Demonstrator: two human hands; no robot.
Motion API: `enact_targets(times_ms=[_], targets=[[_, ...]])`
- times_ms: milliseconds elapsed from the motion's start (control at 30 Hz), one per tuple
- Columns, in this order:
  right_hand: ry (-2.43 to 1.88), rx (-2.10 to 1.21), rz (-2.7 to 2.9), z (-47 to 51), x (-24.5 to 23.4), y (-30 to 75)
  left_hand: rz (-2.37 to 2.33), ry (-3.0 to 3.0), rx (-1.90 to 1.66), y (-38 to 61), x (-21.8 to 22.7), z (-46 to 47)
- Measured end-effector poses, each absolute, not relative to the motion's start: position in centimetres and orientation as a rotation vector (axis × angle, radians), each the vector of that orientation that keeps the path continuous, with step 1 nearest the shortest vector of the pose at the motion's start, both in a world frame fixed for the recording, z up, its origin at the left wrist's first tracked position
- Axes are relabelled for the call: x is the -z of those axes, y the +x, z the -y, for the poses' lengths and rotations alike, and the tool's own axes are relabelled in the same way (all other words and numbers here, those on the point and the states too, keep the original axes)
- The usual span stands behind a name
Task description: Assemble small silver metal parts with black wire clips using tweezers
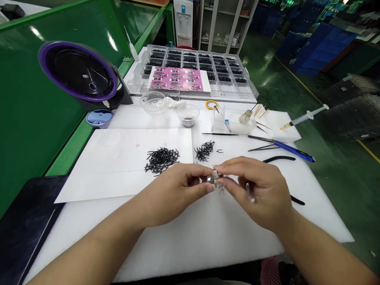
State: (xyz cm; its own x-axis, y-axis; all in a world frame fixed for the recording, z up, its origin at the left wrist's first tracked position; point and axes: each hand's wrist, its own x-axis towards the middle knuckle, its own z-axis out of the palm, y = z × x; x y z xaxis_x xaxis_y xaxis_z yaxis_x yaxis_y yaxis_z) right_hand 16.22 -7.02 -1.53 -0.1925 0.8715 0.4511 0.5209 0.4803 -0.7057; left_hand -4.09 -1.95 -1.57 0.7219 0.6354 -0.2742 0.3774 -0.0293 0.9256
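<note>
My left hand [178, 186] and my right hand [258, 190] meet over the white foam mat [184, 233], fingers pinched together on a small silvery part [214, 175]. A thin metal tool [249, 190] lies tucked in my right palm. Tiny dark bits [221, 189] lie scattered on the mat just under the fingers. Two heaps of small black pins lie just beyond: a larger heap [162, 159] on a white sheet [124, 162] and a smaller heap [204, 150].
Tweezers [261, 138], a blue-handled tool [293, 149] and black pliers [280, 159] lie to the right. Behind are small clear cups [187, 114], a clear box [234, 122], a yellow tape roll [211, 104], a syringe [305, 116], a compartment tray [192, 69] and a purple-rimmed lamp [78, 71].
</note>
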Motion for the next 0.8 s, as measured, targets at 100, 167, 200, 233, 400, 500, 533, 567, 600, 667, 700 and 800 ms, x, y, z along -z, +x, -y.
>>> enact_targets(times_ms=[100, 167, 200, 233, 400, 500, 533, 567, 600, 667, 700, 800], targets=[[-1.352, -0.446, 1.747, 6.2, 1.4, 17.6, -0.888, 1.626, -0.254, -4.2, 1.6, 2.0], [-1.557, -0.346, 1.821, 5.4, 1.5, 18.9, -0.922, 1.618, -0.250, -4.2, 1.7, 2.0], [-1.680, -0.306, 1.893, 5.0, 1.6, 19.5, -0.930, 1.615, -0.244, -4.2, 1.7, 2.0], [-1.799, -0.276, 1.961, 4.6, 1.7, 20.1, -0.934, 1.614, -0.236, -4.2, 1.7, 2.0], [-2.005, -0.302, 1.996, 3.4, 1.9, 21.3, -0.945, 1.627, -0.206, -4.5, 1.5, 2.1], [-1.919, -0.325, 1.983, 2.5, 1.4, 20.4, -0.940, 1.638, -0.178, -4.8, 1.3, 2.2], [-1.909, -0.341, 2.028, 2.1, 1.3, 20.0, -0.936, 1.641, -0.174, -4.9, 1.2, 2.2], [-1.911, -0.358, 2.084, 1.7, 1.2, 19.5, -0.934, 1.643, -0.175, -5.0, 1.2, 2.2], [-1.921, -0.370, 2.138, 1.2, 1.2, 19.0, -0.933, 1.644, -0.186, -5.1, 1.2, 2.2], [-1.933, -0.387, 2.197, 0.5, 1.3, 18.2, -0.925, 1.638, -0.227, -5.1, 1.1, 2.3], [-1.934, -0.392, 2.209, 0.2, 1.5, 17.9, -0.915, 1.632, -0.253, -5.1, 1.1, 2.3], [-1.934, -0.400, 2.207, -0.1, 2.1, 17.5, -0.892, 1.617, -0.299, -5.1, 1.1, 2.4]])
